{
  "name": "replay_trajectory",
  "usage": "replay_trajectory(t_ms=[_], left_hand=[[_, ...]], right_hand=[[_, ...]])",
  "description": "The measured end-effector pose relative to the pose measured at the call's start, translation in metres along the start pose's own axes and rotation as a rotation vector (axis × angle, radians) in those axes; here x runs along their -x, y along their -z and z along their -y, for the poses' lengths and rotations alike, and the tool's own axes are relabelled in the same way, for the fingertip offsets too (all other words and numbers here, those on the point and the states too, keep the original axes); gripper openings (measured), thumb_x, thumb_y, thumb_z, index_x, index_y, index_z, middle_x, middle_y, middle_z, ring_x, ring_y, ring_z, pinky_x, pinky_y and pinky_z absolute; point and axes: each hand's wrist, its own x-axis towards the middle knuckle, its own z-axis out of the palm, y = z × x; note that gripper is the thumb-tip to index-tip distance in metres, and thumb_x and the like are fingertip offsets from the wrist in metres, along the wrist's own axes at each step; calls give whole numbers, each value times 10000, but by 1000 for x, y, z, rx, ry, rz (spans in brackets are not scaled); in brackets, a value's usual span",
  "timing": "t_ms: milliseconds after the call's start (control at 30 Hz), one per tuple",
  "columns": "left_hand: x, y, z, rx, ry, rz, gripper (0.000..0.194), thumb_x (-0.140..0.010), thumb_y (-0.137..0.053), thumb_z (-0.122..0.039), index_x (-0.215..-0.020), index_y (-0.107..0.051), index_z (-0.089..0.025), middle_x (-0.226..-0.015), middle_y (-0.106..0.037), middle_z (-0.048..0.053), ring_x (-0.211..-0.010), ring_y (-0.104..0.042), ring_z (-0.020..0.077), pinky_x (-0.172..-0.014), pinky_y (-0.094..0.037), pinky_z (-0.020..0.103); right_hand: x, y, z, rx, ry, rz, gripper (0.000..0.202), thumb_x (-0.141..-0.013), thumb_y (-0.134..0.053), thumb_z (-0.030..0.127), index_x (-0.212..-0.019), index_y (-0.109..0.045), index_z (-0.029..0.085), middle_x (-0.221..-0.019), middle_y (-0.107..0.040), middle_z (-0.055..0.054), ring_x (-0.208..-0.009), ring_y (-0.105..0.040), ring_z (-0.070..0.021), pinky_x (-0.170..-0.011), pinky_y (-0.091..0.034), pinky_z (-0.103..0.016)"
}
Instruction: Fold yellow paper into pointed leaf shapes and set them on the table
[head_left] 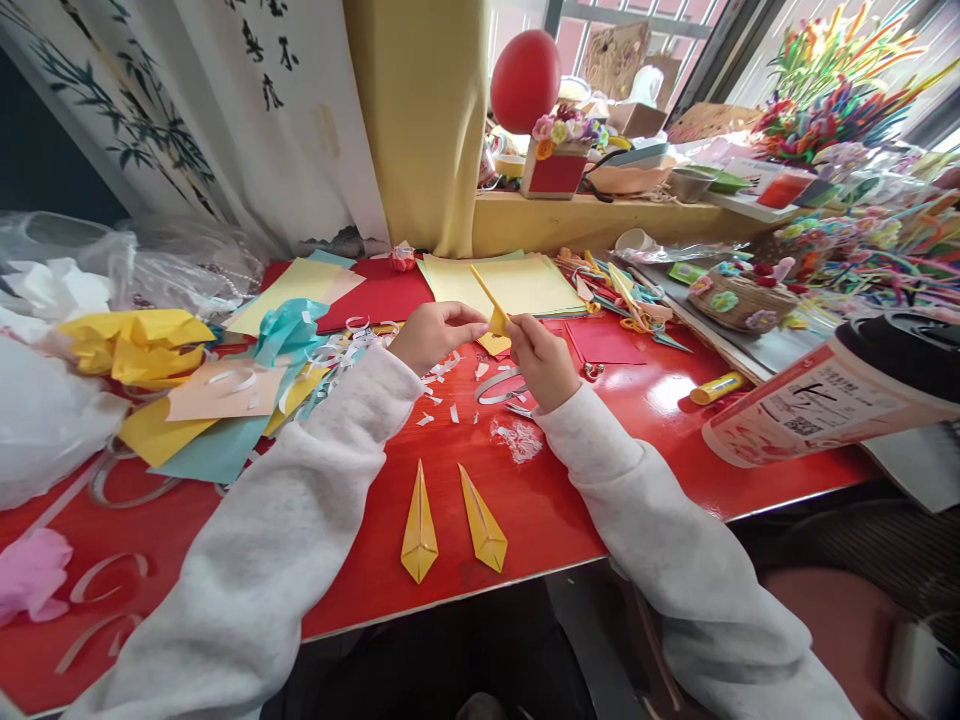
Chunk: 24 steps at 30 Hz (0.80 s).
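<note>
My right hand [546, 362] pinches a folded yellow paper piece [498, 322], its long thin point slanting up to the left. From the other side my left hand [435, 338] has its thumb and fingers closed at the left edge of the same piece. Nearer to me on the red table [360, 590] lie two finished-looking folded yellow paper pieces [419, 530] [485, 525], narrow and kite-shaped, points facing away. White paper scraps [453, 412] and a curled paper strip [499, 388] lie beneath my hands.
Coloured paper sheets [517, 282] and several scissors [637, 312] are at the back. Crumpled paper [135, 345] and plastic bags [45, 420] crowd the left. A lidded paper cup [810, 400] and a glue stick [716, 388] stand or lie right. A red balloon [525, 80] is on the sill.
</note>
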Motion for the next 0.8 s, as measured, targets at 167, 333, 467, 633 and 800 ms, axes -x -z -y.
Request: replay_trajectory(t_ms=[167,333,467,633,800], left_hand=[[-2,-6,6,31,25,-5,263,-644,-574,-343,-770,-602,-113,-743,-615,36,-700,-541,122,-682,-414,253],[-1,-8,7,-32,35,32,254,-662,-542,-299,-813,-572,-98,-773,-589,43,-713,-528,120,-674,-419,247],[0,1,8,-239,-29,256,284,-628,-548,-149,-912,-542,-131,-901,-583,44,-780,-540,127,-701,-436,242],[1,22,11,-614,-281,-142,324,-722,-451,-124,-1045,-437,-141,-1114,-454,119,-999,-446,218,-888,-324,378],[7,23,8,-1024,-623,-99,331,-786,-392,-170,-1115,-381,-203,-1215,-402,98,-1127,-335,270,-927,-194,476]], right_hand=[[0,-1,0,23,-9,4,237,-836,-299,352,-808,-465,184,-526,-399,30,-443,-373,-83,-474,-301,-211],[0,-3,-3,57,7,24,227,-830,-310,341,-790,-468,183,-521,-400,26,-461,-374,-93,-484,-299,-216],[-1,-2,-3,51,-14,36,245,-827,-309,363,-779,-471,185,-521,-409,24,-466,-371,-93,-491,-304,-213],[-2,-1,-5,-45,-24,80,295,-818,-310,414,-723,-463,181,-495,-368,34,-452,-352,-81,-467,-300,-202],[-3,0,-3,-120,-63,182,318,-806,-340,413,-604,-400,173,-472,-358,40,-420,-314,-64,-432,-270,-199]])
